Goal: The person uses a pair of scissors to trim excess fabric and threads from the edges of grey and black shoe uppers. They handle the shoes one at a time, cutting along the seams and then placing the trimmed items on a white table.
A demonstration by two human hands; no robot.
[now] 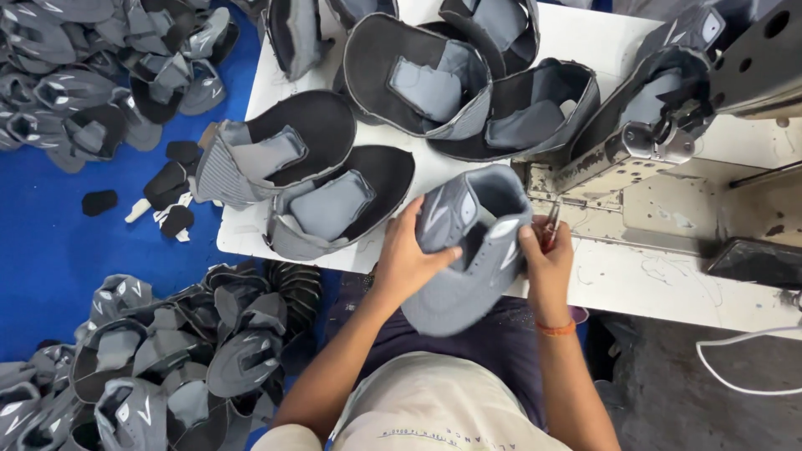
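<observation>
— Closest to my camera is the pale shirt (434, 413), and just above it both hands hold one grey shoe upper (469, 250) over the lap, at the near edge of the white table (585, 38).

— What are the fingers doing?

— My left hand (407, 260) wraps the upper's side, thumb across the front. My right hand (545, 255) pinches its other edge, fingers also closed around small snips (551, 224), as far as I can tell.

— How far along does it look?

— I judge it mid-batch. Several uppers (334, 179) lie opened flat across the table's far and left parts, beside the sewing machine (643, 142) at the right edge. Large heaps of grey uppers (159, 367) sit on the blue floor (50, 250) past the left edge; which are finished, I can't tell.
</observation>
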